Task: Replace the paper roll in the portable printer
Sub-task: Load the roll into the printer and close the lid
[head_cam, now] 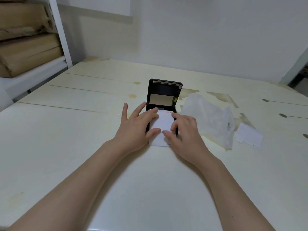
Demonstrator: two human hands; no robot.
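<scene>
A black portable printer lies on the white table with its lid standing open toward the far side. A white paper roll with a red mark sits in the open bay, and its loose end trails over the printer's near edge onto the table. My left hand presses on the left side of the paper, thumb on its near part. My right hand holds the right side, thumb and fingers pinching the sheet. The lower part of the printer is hidden under both hands.
A crumpled clear plastic wrapper lies right of the printer, with a small white paper slip beyond it. Cardboard boxes fill a white shelf at the far left. The table ends at the wall behind.
</scene>
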